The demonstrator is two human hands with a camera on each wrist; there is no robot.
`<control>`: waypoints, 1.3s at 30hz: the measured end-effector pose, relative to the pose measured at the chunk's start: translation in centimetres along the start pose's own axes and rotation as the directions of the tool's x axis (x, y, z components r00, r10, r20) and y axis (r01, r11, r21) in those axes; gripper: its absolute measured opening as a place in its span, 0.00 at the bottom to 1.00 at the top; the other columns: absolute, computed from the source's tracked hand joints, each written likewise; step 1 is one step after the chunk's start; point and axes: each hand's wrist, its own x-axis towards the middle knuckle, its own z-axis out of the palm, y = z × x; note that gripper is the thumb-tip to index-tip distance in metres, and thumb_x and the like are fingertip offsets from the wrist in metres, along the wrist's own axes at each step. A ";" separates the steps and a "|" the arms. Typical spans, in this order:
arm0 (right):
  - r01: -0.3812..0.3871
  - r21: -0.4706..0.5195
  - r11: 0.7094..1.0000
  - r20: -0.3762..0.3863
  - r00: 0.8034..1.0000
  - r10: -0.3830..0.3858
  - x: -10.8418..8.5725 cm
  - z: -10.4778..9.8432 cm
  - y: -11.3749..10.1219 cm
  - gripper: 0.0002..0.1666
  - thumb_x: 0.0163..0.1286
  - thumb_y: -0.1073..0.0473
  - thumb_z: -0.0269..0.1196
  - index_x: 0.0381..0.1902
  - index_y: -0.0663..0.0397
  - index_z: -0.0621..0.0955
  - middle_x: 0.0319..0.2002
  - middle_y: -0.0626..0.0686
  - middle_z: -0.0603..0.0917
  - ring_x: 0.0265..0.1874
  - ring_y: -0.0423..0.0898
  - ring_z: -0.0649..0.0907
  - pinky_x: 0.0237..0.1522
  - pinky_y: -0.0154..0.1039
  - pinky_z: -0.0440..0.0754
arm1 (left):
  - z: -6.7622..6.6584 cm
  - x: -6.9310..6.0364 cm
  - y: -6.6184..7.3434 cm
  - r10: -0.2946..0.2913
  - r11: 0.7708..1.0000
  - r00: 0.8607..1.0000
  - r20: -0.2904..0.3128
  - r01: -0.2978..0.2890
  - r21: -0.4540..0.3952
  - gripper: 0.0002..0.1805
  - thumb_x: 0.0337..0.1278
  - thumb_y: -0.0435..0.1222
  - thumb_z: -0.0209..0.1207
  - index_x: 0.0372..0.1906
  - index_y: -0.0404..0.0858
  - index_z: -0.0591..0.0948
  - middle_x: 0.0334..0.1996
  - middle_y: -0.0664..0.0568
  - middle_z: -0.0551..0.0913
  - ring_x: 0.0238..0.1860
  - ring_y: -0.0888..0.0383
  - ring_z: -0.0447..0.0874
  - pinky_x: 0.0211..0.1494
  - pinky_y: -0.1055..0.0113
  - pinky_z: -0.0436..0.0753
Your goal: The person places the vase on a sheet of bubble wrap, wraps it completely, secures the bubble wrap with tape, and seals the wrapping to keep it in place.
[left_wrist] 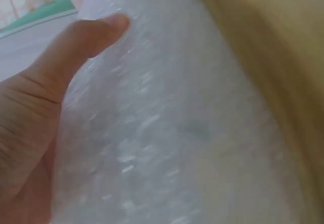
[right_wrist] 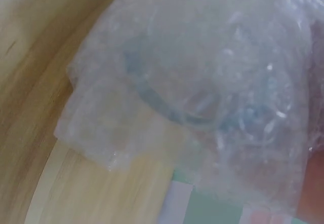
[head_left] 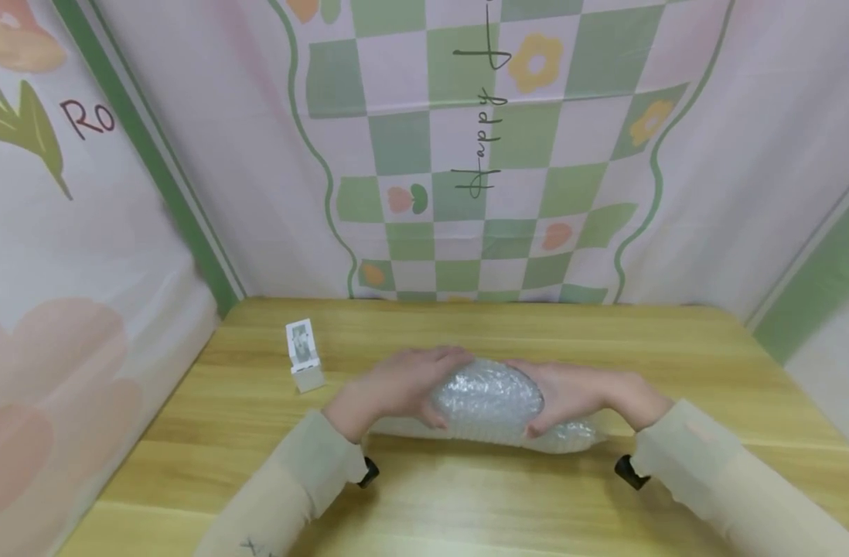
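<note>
A bundle of clear bubble wrap lies across the wooden table in front of me. My left hand grips its left side, thumb toward me and fingers over the top. On the right side, my right hand holds it the same way, thumb low on the front. The left wrist view shows my thumb against the bubbles. Through the wrap in the right wrist view, a curved blue-green edge shows faintly; what the wrapped thing is, I cannot tell. The fingertips behind the bundle are partly hidden.
A small white box with its printed lid raised stands on the table, left of my hands. A checkered green and white cloth hangs behind the table's far edge, and a flowered cloth hangs along the left.
</note>
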 end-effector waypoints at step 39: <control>-0.002 -0.508 0.861 -0.342 0.918 -0.200 -2.0 1.2 -2.0 0.46 0.50 0.46 0.81 0.62 0.62 0.75 0.59 0.58 0.79 0.59 0.58 0.77 0.63 0.61 0.76 | 1.0 0.8 -0.3 -0.075 0.996 0.996 0.042 0.077 -0.041 0.68 0.35 0.49 0.83 0.81 0.43 0.54 0.76 0.45 0.62 0.75 0.47 0.62 0.75 0.48 0.66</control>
